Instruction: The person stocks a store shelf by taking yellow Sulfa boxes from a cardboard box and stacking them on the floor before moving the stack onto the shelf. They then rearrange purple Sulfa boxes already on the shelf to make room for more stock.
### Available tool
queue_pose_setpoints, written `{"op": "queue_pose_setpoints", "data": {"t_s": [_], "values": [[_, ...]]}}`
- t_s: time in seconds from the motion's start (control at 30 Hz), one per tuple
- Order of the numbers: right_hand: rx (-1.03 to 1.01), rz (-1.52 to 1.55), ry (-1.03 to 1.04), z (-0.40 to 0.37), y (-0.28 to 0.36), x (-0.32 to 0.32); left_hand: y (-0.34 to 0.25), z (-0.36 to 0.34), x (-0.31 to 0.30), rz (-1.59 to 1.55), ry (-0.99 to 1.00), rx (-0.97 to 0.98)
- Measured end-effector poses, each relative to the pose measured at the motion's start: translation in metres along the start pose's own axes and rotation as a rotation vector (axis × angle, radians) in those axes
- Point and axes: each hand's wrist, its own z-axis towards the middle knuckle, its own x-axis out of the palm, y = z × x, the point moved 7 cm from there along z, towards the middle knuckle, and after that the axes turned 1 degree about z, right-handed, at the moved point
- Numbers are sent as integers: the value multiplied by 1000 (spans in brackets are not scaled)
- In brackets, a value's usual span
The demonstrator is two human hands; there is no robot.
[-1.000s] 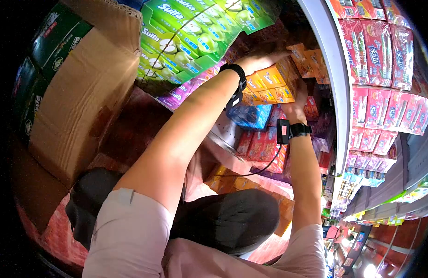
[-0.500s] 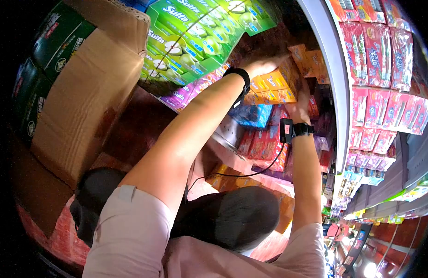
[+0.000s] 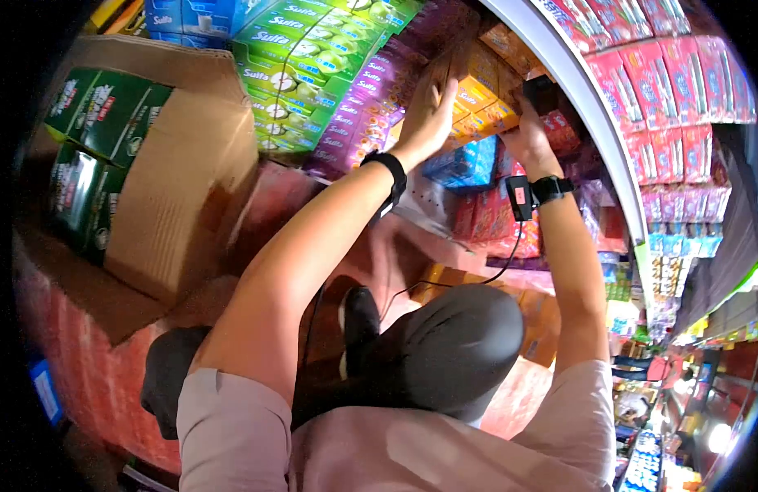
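A stack of small orange boxes [image 3: 480,92] stands on the shelf in front of me. My left hand [image 3: 426,115] lies flat against the stack's left side, fingers up. My right hand [image 3: 528,131] presses on its right side, so the stack is clamped between both hands. Each wrist wears a black band; a cable runs down from the device on the right wrist [image 3: 522,197]. Beneath the stack lie a blue box [image 3: 469,164] and red boxes [image 3: 486,217].
Green Sulfa boxes [image 3: 305,57] and purple boxes [image 3: 354,111] fill the shelf to the left. An open cardboard carton [image 3: 174,180] with dark green boxes [image 3: 88,123] stands further left. A white shelf edge [image 3: 577,92] and pink-red packets [image 3: 682,98] are on the right. My knee [image 3: 453,344] is below.
The view has tilted and shifted. My left hand turned from resting on top of the orange boxes to lying flat on their left side; my right hand rose along their right side.
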Motion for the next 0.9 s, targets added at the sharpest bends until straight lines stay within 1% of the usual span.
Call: {"op": "queue_pose_setpoints", "data": {"t_s": [0.03, 0.07, 0.1, 0.13, 0.17, 0.2, 0.23, 0.27, 0.3, 0.33, 0.37, 0.4, 0.43, 0.47, 0.53, 0.57, 0.6, 0.63, 0.67, 0.73, 0.77, 0.8, 0.87, 0.9], "values": [[49, 9, -24, -1, -5, -6, 8, -11, 0, 57, -16, 6], [48, 0, -41, -11, -3, 0, 7, -32, -4, 138, -3, -9], [44, 14, -45, -20, 0, 8, -1, -50, -9, 125, 7, 60], [37, 24, -48, -26, 0, 14, 16, -62, -8, 167, 104, -115], [39, -4, -47, -17, -3, 2, 27, -71, -5, 132, 210, -177], [54, 20, 16, 12, -15, -23, 36, -81, -2, 92, 316, -240], [51, -6, 13, 4, -10, -16, 24, -97, -8, 142, 446, -300], [49, -33, 7, -6, -4, -8, 29, -104, -7, 228, 585, -329], [49, -47, -40, 4, -6, -24, 30, -107, -10, 261, 655, -317], [-32, -348, 102, 12, 1, -31, 25, -119, -21, 297, 735, -308], [-153, -632, 219, 18, 8, -39, 1, -125, -32, 280, 719, -263], [-57, -585, 238, 24, 6, -49, 26, -114, -25, 363, 658, -214], [39, -540, 251, 30, 5, -58, 33, -110, -22, 342, 647, -199], [-34, -766, 181, -18, 25, -25, 41, -104, -15, 319, 637, -184], [-33, -972, 183, -10, 31, -46, 66, -90, 8, 305, 561, -136], [59, -1159, 126, 13, 28, -68, 78, -84, 19, 299, 524, -112], [3, -1324, 93, 6, 29, -65, 36, -99, 8, 342, 565, -158], [-54, -1489, 60, -2, 33, -51, 14, -111, 2, 246, 501, -199], [-109, -1655, 27, -13, 39, -32, 9, -117, 7, 263, 511, -205], [-217, -1989, -41, -32, 49, 3, 18, -122, 34, 370, 570, -195], [-271, -2155, -76, -37, 50, 6, 16, -127, 42, 375, 607, -169], [-328, -2197, -39, -40, 45, 8, 15, -133, 51, 335, 681, -172], [-441, -2272, 36, -32, 37, -3, 19, -145, 64, 193, 666, -148], [-579, -2271, 156, -26, 33, -4, 21, -150, 72, 167, 693, -129]]}}
